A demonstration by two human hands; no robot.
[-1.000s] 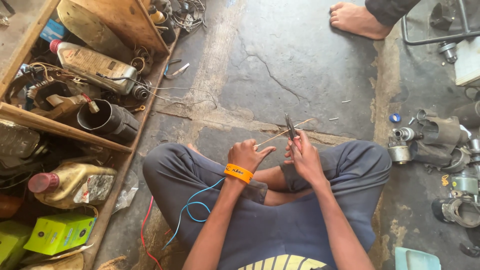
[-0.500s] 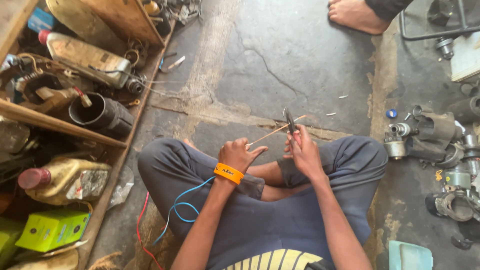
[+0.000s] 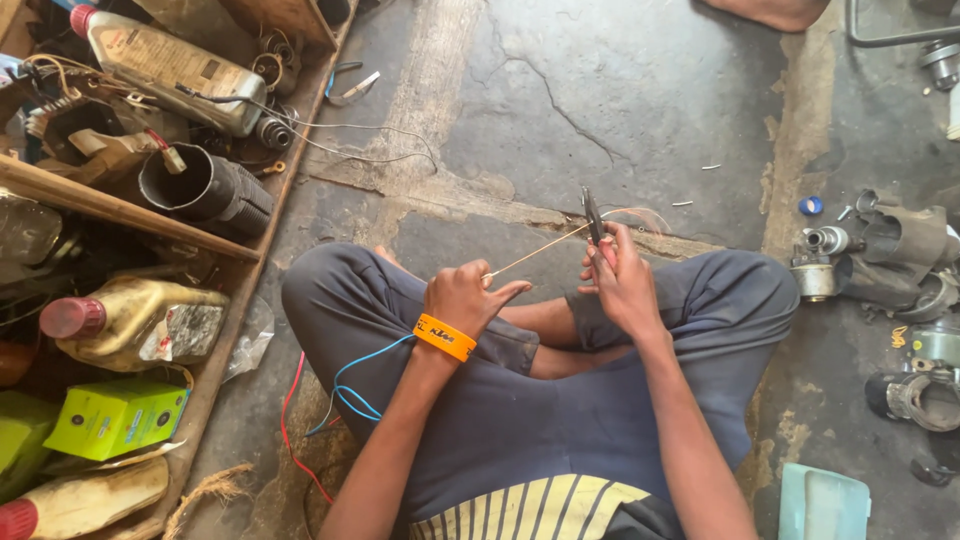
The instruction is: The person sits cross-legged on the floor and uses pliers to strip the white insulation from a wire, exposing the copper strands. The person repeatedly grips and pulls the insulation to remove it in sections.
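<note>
Pale thin wire [image 3: 535, 255] runs in a straight line across the middle of the frame, above the person's crossed legs. The left hand [image 3: 465, 298] pinches one end of it, with the fingers closed on the wire. The other end goes up to a pair of dark pliers [image 3: 593, 218]. The right hand [image 3: 620, 280] holds the pliers, with its fingers wrapped tight around the handles, and the tip of the pliers points to the top of the frame. You cannot tell how the tip meets the wire, because it is too small to see.

An orange wristband [image 3: 445, 337] sits on the left wrist. A blue wire [image 3: 350, 385] and a red wire [image 3: 292, 430] lie in loops beside the left knee, on the dark trousers and the floor.

The person sits on a grey cracked concrete floor [image 3: 600, 90]. At the left of the frame is a wooden shelf [image 3: 90, 195] full of things: a black rubber hose [image 3: 205, 190], a gold oil bottle with a red cap [image 3: 135, 320] and a green box [image 3: 115, 418]. A grey oil bottle [image 3: 165, 65] lies at the upper left. Metal engine parts [image 3: 890, 250] lie on the floor at the right. A small blue cap [image 3: 810, 206] lies near them. A light blue tray [image 3: 825, 505] is at the lower right corner.
</note>
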